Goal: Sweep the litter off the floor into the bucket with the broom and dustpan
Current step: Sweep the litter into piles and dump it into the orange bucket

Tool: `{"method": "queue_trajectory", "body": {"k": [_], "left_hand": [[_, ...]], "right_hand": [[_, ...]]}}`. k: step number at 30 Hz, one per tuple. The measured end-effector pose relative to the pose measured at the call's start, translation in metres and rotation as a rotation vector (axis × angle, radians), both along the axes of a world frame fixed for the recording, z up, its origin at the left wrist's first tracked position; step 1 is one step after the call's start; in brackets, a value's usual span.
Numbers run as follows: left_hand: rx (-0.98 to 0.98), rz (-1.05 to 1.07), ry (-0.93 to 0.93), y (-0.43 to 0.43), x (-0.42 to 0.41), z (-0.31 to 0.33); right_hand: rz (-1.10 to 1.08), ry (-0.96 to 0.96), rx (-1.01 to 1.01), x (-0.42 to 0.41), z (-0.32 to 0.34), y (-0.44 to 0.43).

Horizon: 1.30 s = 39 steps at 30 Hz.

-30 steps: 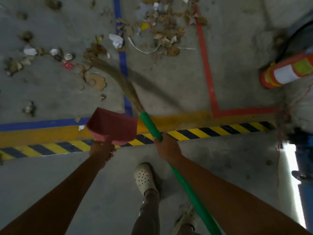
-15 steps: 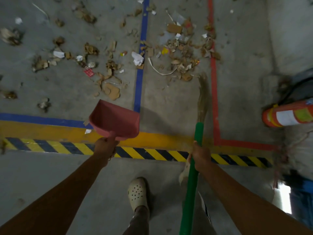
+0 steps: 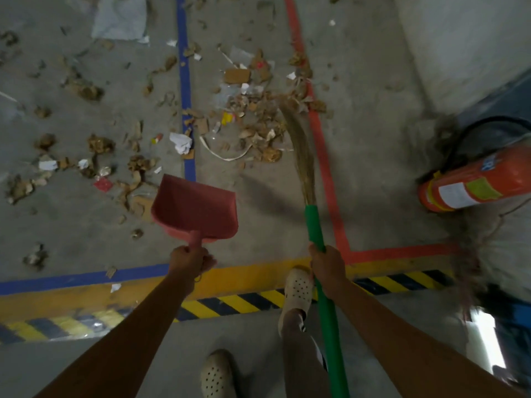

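Right hand [image 3: 327, 267] grips the green-handled straw broom [image 3: 314, 225], bristles touching scattered cardboard-and-paper litter [image 3: 253, 116] beside the red floor line [image 3: 324, 168]; left hand [image 3: 191, 261] holds the red plastic dustpan [image 3: 195, 209] raised.

Fire extinguisher [image 3: 477, 185] lying at right beside red line [image 3: 321, 156]. Blue line [image 3: 185, 90] running up floor. Yellow-black hazard stripe [image 3: 244, 303] crossing below, clogs [image 3: 297, 291] standing there.

Bare forearms, perforated cream clogs [image 3: 297, 291]
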<state>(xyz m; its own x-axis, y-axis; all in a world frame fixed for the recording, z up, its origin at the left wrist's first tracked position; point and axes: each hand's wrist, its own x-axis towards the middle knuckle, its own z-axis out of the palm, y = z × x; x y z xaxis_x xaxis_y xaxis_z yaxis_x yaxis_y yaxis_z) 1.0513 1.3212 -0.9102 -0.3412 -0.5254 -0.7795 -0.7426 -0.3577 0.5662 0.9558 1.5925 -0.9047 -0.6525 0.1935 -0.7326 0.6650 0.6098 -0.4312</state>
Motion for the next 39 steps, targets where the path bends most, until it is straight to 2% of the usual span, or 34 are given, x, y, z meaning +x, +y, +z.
{"method": "queue_trajectory", "body": {"k": [5,9,16,19,24,30,35,39], "left_hand": [[0.000,-0.071,-0.027,0.027,-0.059,-0.007],[0.017,-0.038,0.012,0.043,-0.092,-0.013],[0.014,0.009,-0.053,0.042,-0.104,-0.056],[-0.007,0.042,-0.097,0.026,-0.092,-0.072],[-0.029,0.063,-0.121,-0.031,-0.075,-0.092],[-0.084,0.107,-0.114,-0.108,-0.062,-0.095],[-0.079,0.141,-0.118,-0.138,-0.060,-0.078],[-0.071,0.154,-0.078,-0.144,-0.070,-0.069]], "right_hand": [[-0.146,-0.027,-0.031,-0.056,-0.009,0.041],[-0.195,-0.083,-0.031,-0.081,-0.017,0.076],[-0.152,-0.246,0.085,-0.058,-0.065,0.064],[0.015,-0.248,0.111,-0.047,-0.087,0.017],[0.457,-0.131,0.069,-0.061,-0.107,-0.076],[0.730,0.003,-0.001,-0.087,-0.099,-0.164],[0.658,0.112,0.114,-0.092,-0.070,-0.164],[0.434,0.108,0.153,-0.090,-0.065,-0.135]]}}
